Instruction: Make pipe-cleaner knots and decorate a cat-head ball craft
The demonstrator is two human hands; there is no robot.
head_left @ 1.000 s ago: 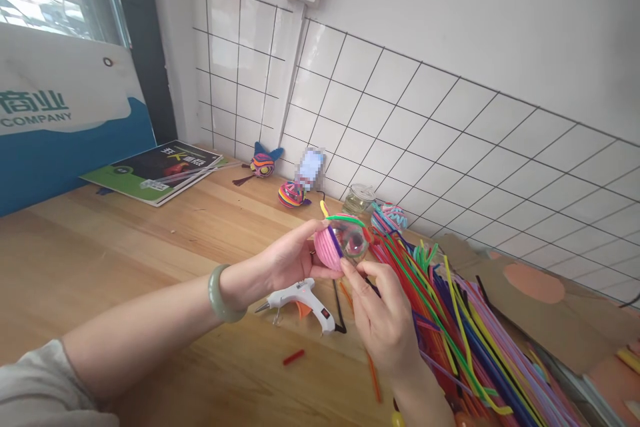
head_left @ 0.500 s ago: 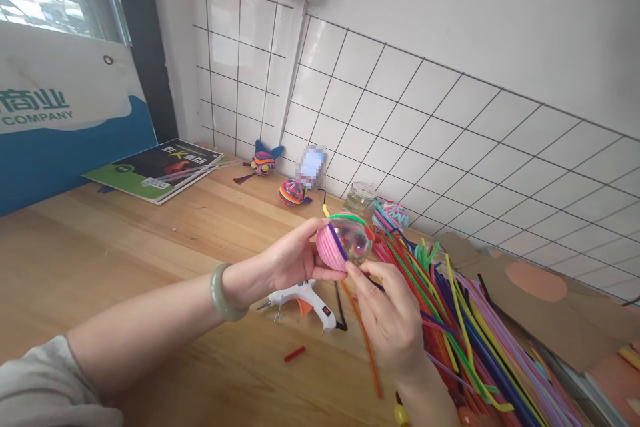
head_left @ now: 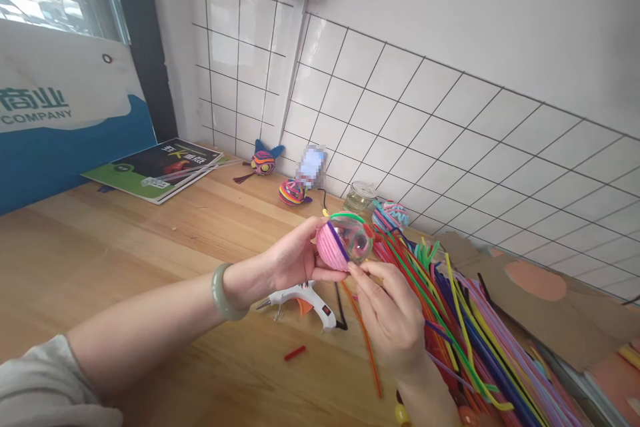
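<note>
A clear ball (head_left: 356, 245) is half covered by coiled pink pipe cleaner (head_left: 331, 250), with a purple pipe cleaner (head_left: 338, 238) along the pink edge and a green strip over the top. My left hand (head_left: 299, 255) is closed round the pink side, thumb above and fingers below. At the ball's lower edge, my right hand (head_left: 393, 313) pinches where the purple pipe cleaner meets its fingertips; the tips hide the exact grip. Under both hands lies a white glue gun (head_left: 311, 301), its nozzle pointing left.
To the right spreads a large bunch of colourful pipe cleaners (head_left: 465, 327) beside cardboard (head_left: 560, 307). A short red piece (head_left: 295, 353) and an orange pipe cleaner (head_left: 367, 347) lie in front. Along the wall stand a glass jar (head_left: 360, 197), wrapped balls (head_left: 293, 192) and a phone (head_left: 313, 165); a magazine (head_left: 155, 170) lies left.
My right fingertips have shifted very slightly right along the ball's lower edge. The ball and my left hand stay almost still.
</note>
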